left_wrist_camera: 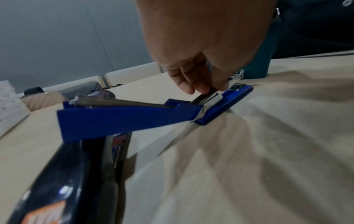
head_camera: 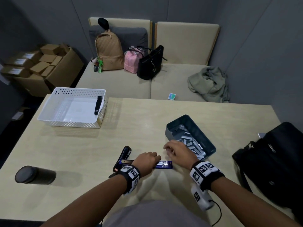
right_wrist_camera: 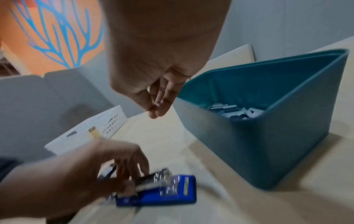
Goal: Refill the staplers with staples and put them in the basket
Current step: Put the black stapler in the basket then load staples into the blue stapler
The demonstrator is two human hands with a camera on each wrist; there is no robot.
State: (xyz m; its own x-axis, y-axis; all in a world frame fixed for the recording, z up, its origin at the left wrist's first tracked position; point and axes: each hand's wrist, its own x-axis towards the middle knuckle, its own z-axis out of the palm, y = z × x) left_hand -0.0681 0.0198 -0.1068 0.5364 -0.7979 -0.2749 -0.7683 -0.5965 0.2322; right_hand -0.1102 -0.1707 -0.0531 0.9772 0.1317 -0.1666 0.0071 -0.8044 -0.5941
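A blue stapler (head_camera: 164, 164) lies swung open and flat on the table near its front edge. My left hand (head_camera: 147, 159) pinches its metal magazine (left_wrist_camera: 212, 97) from above, and the blue lid (left_wrist_camera: 124, 119) sticks out to the left. My right hand (head_camera: 172, 149) hovers between the stapler and the teal bin (head_camera: 168, 131); its fingertips (right_wrist_camera: 157, 106) are drawn loosely together and I see nothing in them. Loose strips of staples (head_camera: 191, 141) fill the bin. An open black stapler (head_camera: 124, 154) lies just left of the blue one. Another black stapler (head_camera: 98, 104) rests in the white basket (head_camera: 70, 123).
A dark cylindrical cup (head_camera: 35, 175) stands at the table's left front. A black bag (head_camera: 270, 161) sits on the right edge. Behind the table a beige sofa (head_camera: 114, 84) holds several bags and a green jacket (head_camera: 208, 84).
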